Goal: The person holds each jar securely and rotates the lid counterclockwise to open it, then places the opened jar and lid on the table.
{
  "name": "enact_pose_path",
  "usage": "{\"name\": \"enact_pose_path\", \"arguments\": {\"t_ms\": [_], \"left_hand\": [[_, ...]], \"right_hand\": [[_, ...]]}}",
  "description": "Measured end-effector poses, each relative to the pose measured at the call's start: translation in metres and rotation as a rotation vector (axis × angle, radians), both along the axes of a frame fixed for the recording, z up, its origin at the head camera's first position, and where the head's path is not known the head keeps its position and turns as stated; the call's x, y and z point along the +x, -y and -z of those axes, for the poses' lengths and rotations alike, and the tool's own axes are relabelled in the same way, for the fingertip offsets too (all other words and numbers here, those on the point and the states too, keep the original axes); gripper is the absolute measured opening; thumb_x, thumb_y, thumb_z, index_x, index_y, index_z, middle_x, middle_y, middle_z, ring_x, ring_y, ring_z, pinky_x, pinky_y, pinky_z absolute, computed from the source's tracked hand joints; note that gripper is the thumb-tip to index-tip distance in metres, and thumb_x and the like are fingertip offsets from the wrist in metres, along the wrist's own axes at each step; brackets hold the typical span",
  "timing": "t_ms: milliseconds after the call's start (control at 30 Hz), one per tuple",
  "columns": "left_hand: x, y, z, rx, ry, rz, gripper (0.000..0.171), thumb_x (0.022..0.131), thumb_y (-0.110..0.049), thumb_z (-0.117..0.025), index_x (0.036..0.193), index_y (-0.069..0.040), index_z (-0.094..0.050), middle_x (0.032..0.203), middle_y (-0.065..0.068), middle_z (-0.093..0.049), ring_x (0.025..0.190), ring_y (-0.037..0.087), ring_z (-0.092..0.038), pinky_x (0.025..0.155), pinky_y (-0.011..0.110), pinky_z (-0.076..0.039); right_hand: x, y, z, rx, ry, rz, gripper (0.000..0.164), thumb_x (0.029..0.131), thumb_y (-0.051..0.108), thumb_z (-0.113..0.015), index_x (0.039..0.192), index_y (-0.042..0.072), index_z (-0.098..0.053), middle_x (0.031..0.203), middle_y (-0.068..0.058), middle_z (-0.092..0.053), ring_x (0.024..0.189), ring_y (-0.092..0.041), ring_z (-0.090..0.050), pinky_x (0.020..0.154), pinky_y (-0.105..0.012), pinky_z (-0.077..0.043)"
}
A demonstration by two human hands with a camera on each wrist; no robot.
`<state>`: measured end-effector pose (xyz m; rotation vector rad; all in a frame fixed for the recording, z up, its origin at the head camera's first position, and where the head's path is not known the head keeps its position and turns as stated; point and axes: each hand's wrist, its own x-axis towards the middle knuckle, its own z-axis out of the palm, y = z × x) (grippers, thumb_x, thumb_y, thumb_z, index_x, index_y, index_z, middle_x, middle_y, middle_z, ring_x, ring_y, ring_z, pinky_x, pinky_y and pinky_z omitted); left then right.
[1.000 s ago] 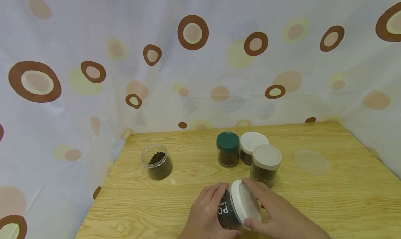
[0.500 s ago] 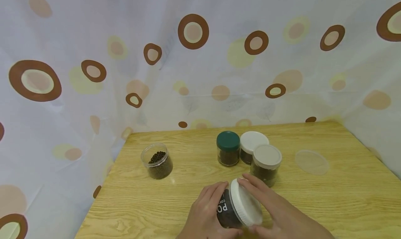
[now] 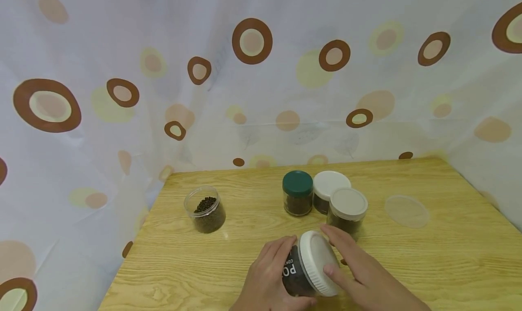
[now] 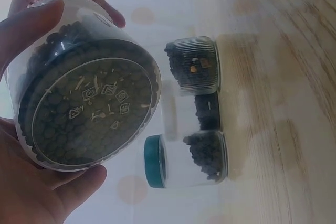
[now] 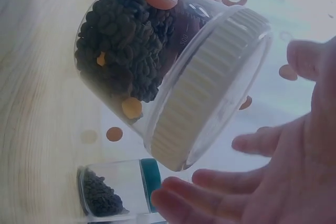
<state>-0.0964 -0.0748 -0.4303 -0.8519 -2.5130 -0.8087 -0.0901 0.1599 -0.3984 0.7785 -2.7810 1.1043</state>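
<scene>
A clear jar (image 3: 295, 275) with a dark printed label and a ribbed white lid (image 3: 320, 261) is tilted, its lid towards the right. My left hand (image 3: 265, 275) grips the jar body, thumb on one side and fingers on the other. Dark bean-like pieces (image 5: 123, 45) fill part of it, and its moulded base (image 4: 89, 108) faces the left wrist camera. The lid sits on the jar. Beside it my right hand (image 3: 367, 279) has its fingers spread; the right wrist view shows them apart from the lid.
Behind stand a green-lidded jar (image 3: 297, 193), a white-lidded jar (image 3: 331, 184) and a ribbed jar with an off-white lid (image 3: 346, 211). A lidless jar of dark grains (image 3: 208, 216) stands left. A thin translucent disc (image 3: 406, 211) lies right on the wooden table (image 3: 183, 265).
My right hand's fingers have shifted around the lid, and its thumb has moved up and in front of the lid. The left hand keeps the jar almost still.
</scene>
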Motion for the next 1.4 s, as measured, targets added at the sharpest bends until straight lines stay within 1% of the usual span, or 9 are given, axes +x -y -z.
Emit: {"name": "enact_pose_path", "arguments": {"t_ms": [133,233,467,600,700,867,967,1300,1400], "left_hand": [[0.000,0.000,-0.002,-0.009,0.008,-0.003,0.105,0.062,-0.057,-0.088,0.147,-0.014,-0.043,0.134,0.002,-0.059,0.118,0.016,-0.060,0.090,0.033,-0.058],[0.001,0.000,-0.003,-0.027,-0.003,-0.005,0.106,0.062,-0.058,-0.087,0.147,-0.013,-0.043,0.134,0.002,-0.059,0.119,0.017,-0.060,0.092,0.034,-0.057],[-0.001,-0.002,-0.001,-0.080,-0.165,-0.018,0.106,0.057,-0.059,-0.089,0.141,-0.008,-0.050,0.129,0.004,-0.062,0.114,0.017,-0.062,0.093,0.031,-0.056],[-0.002,-0.004,0.000,-0.096,-0.227,-0.034,0.106,0.055,-0.061,-0.089,0.138,-0.007,-0.052,0.127,0.004,-0.063,0.112,0.016,-0.063,0.093,0.029,-0.056],[-0.002,-0.003,0.000,-0.085,-0.208,-0.039,0.105,0.056,-0.060,-0.089,0.139,-0.008,-0.052,0.129,0.004,-0.063,0.114,0.015,-0.063,0.092,0.028,-0.056],[0.000,0.001,-0.001,-0.064,-0.139,-0.027,0.105,0.058,-0.058,-0.089,0.141,-0.007,-0.049,0.131,0.004,-0.061,0.116,0.016,-0.062,0.092,0.030,-0.057],[0.001,0.002,-0.002,-0.063,-0.112,-0.027,0.106,0.058,-0.057,-0.089,0.142,-0.007,-0.049,0.132,0.005,-0.061,0.117,0.016,-0.061,0.093,0.029,-0.057],[0.001,0.001,-0.001,-0.069,-0.117,-0.031,0.108,0.057,-0.057,-0.089,0.143,-0.007,-0.047,0.133,0.004,-0.060,0.118,0.015,-0.061,0.093,0.029,-0.056],[0.002,0.002,-0.001,-0.063,-0.078,-0.026,0.107,0.060,-0.059,-0.088,0.144,-0.009,-0.046,0.133,0.004,-0.060,0.118,0.017,-0.061,0.093,0.031,-0.056]], "right_hand": [[-0.003,0.000,-0.005,0.001,0.242,0.093,0.062,0.102,0.042,-0.050,0.157,0.026,-0.026,0.154,-0.005,-0.042,0.114,-0.020,-0.061,0.080,-0.032,-0.054],[-0.005,0.001,-0.010,0.031,0.359,0.150,0.064,0.101,0.049,-0.048,0.156,0.022,-0.029,0.156,-0.010,-0.041,0.106,-0.020,-0.062,0.079,-0.038,-0.054],[-0.008,0.007,-0.014,0.109,0.343,0.169,0.063,0.100,0.051,-0.049,0.154,0.020,-0.037,0.126,-0.004,-0.063,0.103,-0.018,-0.063,0.078,-0.040,-0.053],[-0.008,0.010,-0.013,0.079,0.339,0.142,0.072,0.095,0.054,-0.058,0.153,0.018,-0.037,0.134,-0.006,-0.059,0.100,-0.016,-0.063,0.074,-0.032,-0.053],[-0.005,0.010,-0.012,0.035,0.261,0.068,0.081,0.088,0.053,-0.069,0.153,0.020,-0.034,0.144,-0.005,-0.051,0.104,-0.016,-0.061,0.072,-0.026,-0.052],[-0.001,0.006,-0.008,-0.005,-0.086,-0.126,0.096,0.073,0.027,-0.084,0.154,0.026,-0.032,0.153,0.001,-0.039,0.118,-0.013,-0.054,0.078,-0.024,-0.053],[-0.002,0.005,-0.006,0.000,-0.222,-0.184,0.102,0.066,0.019,-0.084,0.154,0.022,-0.032,0.155,0.000,-0.036,0.122,-0.011,-0.051,0.079,-0.024,-0.052],[-0.002,0.003,-0.004,0.006,-0.264,-0.207,0.103,0.065,0.018,-0.084,0.155,0.018,-0.032,0.156,-0.003,-0.034,0.122,-0.013,-0.053,0.078,-0.025,-0.052],[-0.002,0.001,-0.005,0.009,-0.256,-0.200,0.104,0.066,0.017,-0.085,0.155,0.018,-0.031,0.157,-0.002,-0.033,0.126,-0.009,-0.050,0.082,-0.025,-0.053]]}}
